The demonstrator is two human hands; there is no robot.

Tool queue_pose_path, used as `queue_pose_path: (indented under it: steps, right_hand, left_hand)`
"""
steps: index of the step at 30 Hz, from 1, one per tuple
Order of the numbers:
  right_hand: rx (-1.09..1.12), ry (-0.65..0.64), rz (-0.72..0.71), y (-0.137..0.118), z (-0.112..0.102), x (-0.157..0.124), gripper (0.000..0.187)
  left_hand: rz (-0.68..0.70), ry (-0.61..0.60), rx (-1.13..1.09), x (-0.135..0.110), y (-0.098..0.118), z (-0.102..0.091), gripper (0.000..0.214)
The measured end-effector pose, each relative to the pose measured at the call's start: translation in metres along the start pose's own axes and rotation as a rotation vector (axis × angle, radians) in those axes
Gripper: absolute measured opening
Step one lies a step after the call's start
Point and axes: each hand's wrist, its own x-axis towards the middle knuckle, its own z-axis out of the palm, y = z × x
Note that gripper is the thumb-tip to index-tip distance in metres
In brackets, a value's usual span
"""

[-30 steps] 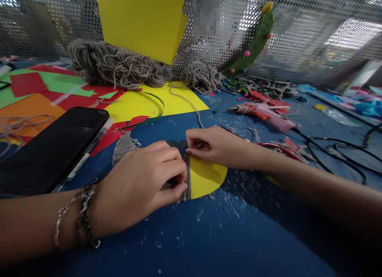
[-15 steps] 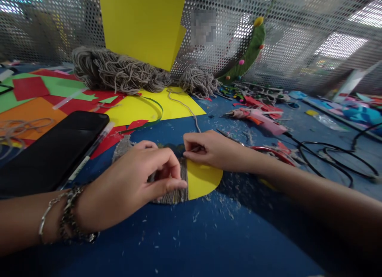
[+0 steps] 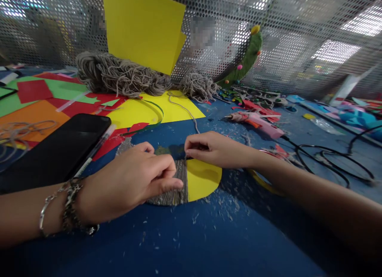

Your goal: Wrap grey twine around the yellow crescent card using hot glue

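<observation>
A rounded yellow paper piece lies on the blue table, its left part covered with rows of grey yarn laid side by side. My left hand is over the yarn-covered part with its fingers curled and thumb pointing right; its fingertips are partly hidden. At the upper edge of the piece, where yarn meets bare yellow, my right hand pinches a grey yarn strand. That strand runs back across a yellow sheet towards the yarn pile.
Grey yarn heaps lie at the back before a perforated metal screen. A black phone and a pen are at left by coloured paper. On the right lies a pink glue gun with its black cord.
My left hand has shifted slightly left and its fingers have curled in, showing more yarn rows. My right hand stays at the upper edge, pinching the strand. The view has shifted slightly.
</observation>
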Motion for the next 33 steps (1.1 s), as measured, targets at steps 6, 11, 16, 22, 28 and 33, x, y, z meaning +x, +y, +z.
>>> queue_pose_path:
  steps: [6,11,16,22,28,33]
  right_hand:
    - [0.125,0.028,0.064,0.003,0.001,0.002,0.016]
    - [0.326,0.060,0.147,0.005,-0.002,0.003,0.016]
    - [0.328,0.181,0.159,0.004,-0.005,0.002,0.016]
    - [0.194,0.426,0.155,0.016,-0.024,-0.002,0.018]
    - [-0.106,0.529,0.179,0.029,-0.046,-0.008,0.007]
    - [-0.397,0.462,0.127,0.028,-0.049,-0.012,0.010]
  left_hand:
    - [0.085,-0.092,0.146,0.000,-0.002,-0.006,0.047]
    - [0.082,-0.081,0.440,-0.003,-0.003,-0.002,0.012]
    - [0.014,-0.056,0.370,-0.003,-0.003,-0.001,0.014]
    - [0.125,-0.019,0.306,0.001,-0.004,-0.011,0.029]
    - [0.155,0.054,0.528,0.002,-0.008,-0.011,0.042]
    - [0.191,0.075,0.624,0.001,-0.012,-0.011,0.040]
